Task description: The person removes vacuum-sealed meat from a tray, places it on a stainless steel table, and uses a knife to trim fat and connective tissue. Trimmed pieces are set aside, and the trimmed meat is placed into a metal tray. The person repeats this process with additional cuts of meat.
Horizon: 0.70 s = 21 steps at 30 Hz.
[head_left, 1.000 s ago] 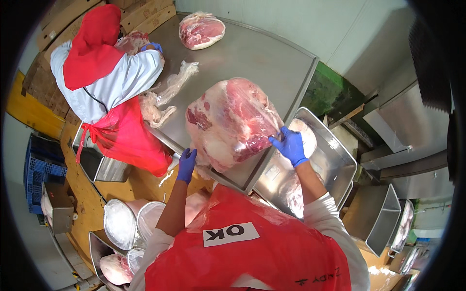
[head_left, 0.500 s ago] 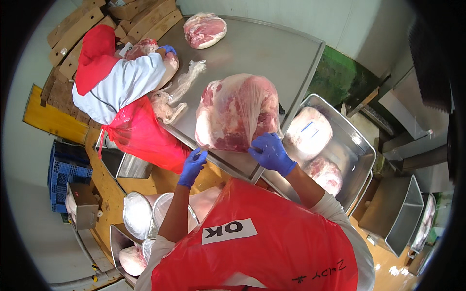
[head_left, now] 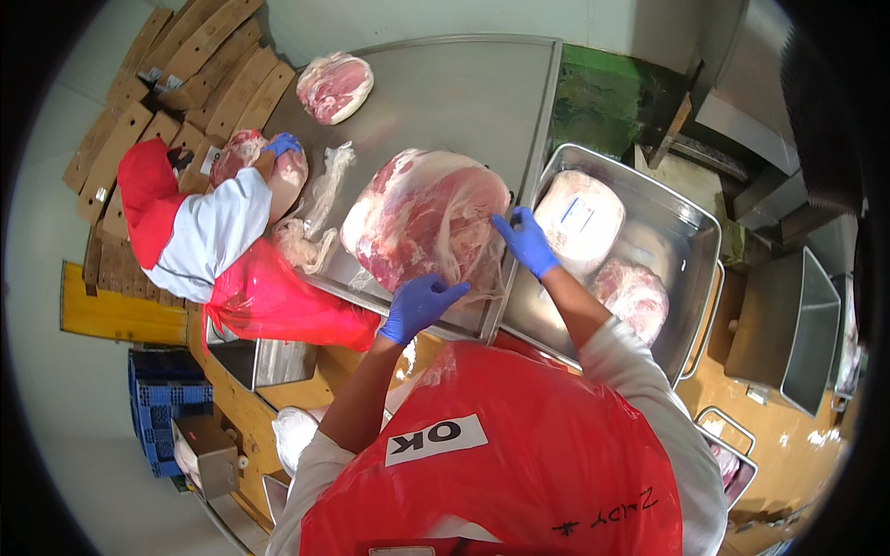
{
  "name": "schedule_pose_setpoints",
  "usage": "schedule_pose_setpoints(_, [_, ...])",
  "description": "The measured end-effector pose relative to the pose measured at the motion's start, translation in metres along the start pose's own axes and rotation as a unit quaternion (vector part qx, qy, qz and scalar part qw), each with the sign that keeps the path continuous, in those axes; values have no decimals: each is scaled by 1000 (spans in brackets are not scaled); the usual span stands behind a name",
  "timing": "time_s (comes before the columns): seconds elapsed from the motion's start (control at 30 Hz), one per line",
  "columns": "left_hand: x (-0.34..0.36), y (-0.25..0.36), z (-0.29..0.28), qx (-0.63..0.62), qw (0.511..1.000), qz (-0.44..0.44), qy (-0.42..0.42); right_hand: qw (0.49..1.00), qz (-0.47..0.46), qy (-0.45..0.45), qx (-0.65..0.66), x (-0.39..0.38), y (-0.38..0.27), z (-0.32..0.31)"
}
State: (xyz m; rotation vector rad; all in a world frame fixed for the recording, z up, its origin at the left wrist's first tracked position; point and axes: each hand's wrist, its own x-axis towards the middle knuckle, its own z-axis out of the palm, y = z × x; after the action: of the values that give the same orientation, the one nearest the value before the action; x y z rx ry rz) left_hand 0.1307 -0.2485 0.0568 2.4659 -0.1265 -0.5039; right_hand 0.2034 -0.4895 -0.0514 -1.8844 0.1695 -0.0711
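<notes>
A large raw ham-like cut of meat [head_left: 408,218] lies on the steel table near its front right corner. Clear plastic film [head_left: 477,269] hangs loosely over its near right side. My left hand [head_left: 422,308], in a blue glove, is at the near edge of the meat with its fingers stretched out. My blue-gloved right hand [head_left: 527,243] is beside the right side of the meat, over the table's edge, with its fingers apart. Neither hand visibly grips anything, though the left fingertips are close to the film.
To the right stands a steel tub [head_left: 691,269] with wrapped meat pieces [head_left: 579,222]. A co-worker [head_left: 218,227] in a red apron handles another cut [head_left: 243,162] at the left. Crumpled plastic [head_left: 320,199] and a smaller cut [head_left: 336,88] lie on the steel table [head_left: 445,93]. Cardboard boxes [head_left: 209,74] stand behind.
The film has come away from the upper meat and gathered at its near right side. Both hands have let go of its edge; the left moved in, the right moved up along the side.
</notes>
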Motion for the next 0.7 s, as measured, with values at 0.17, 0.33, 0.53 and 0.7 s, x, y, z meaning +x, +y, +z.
schedule_pose_setpoints(0.17, [9, 2, 0, -6, 998, -57, -37, 985, 31, -59, 159, -5, 11, 10])
schedule_pose_setpoints(0.33, [11, -27, 5, -69, 996, -53, -27, 947, 257, -87, 171, -45, 99, 10])
schedule_pose_setpoints(0.53, [-1, -68, -2, -354, 927, -123, 14, 946, 180, -252, 93, -58, 91, -2])
schedule_pose_setpoints(0.7, [-1, -89, -5, -237, 961, -108, 94, 811, 307, -94, 489, -22, 63, 2])
